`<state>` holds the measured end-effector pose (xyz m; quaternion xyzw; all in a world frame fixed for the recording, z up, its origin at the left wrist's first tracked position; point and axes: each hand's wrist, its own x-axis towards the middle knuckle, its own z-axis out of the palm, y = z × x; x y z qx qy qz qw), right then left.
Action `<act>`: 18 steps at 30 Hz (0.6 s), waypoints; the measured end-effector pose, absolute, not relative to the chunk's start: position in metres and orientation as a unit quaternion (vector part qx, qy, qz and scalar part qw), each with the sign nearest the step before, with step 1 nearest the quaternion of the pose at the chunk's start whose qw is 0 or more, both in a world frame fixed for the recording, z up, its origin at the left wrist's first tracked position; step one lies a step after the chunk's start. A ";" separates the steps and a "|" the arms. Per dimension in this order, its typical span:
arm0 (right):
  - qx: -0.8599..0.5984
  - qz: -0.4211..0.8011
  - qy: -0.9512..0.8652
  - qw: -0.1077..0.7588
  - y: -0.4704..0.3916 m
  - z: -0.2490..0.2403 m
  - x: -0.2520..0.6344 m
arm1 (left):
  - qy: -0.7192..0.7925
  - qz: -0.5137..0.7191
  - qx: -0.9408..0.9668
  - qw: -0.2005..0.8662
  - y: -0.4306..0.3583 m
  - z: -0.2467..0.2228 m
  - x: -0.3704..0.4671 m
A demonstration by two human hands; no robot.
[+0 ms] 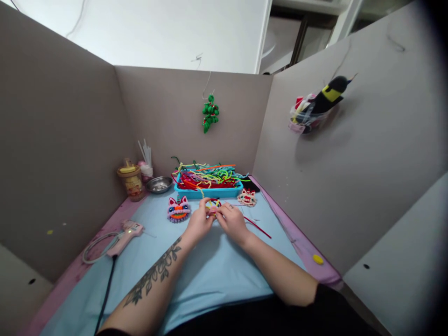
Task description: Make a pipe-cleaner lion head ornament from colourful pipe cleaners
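Centrally, the small colourful piece (213, 204) sits between the two sets of fingertips, at one o'clock from the left hand (199, 221) and ten o'clock from the right hand (234, 225); yellow, pink and dark parts show, the rest being covered by the fingers. The left hand's thumb and fingers are curled nearly together, gripping the piece from its nine o'clock side. The right hand's thumb and fingertips are likewise drawn close, pinching it from about four o'clock. A dark red stem (258, 227) points out past the right hand towards four o'clock; whether it joins the piece is hidden. Taking the piece as the dial's centre, a blue tray (210, 192) heaped with coloured stems (210, 177) stands at twelve, a red-and-white animal head (247, 198) is near three, a lilac animal head (178, 209) at nine, and a pink glue gun (125, 239) between eight and nine.
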<state>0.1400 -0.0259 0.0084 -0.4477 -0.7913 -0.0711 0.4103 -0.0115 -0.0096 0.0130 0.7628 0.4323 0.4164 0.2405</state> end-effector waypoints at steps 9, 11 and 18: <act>-0.450 -0.005 -0.774 0.445 -0.026 0.013 0.142 | 0.373 0.502 0.671 0.398 -0.006 0.010 -0.003; -0.451 -0.002 -0.773 0.445 -0.026 0.014 0.141 | 0.359 0.522 0.641 0.433 -0.004 0.007 -0.002; -0.445 0.016 -0.763 0.470 -0.025 0.011 0.141 | 0.385 0.508 0.676 0.370 -0.005 0.008 -0.004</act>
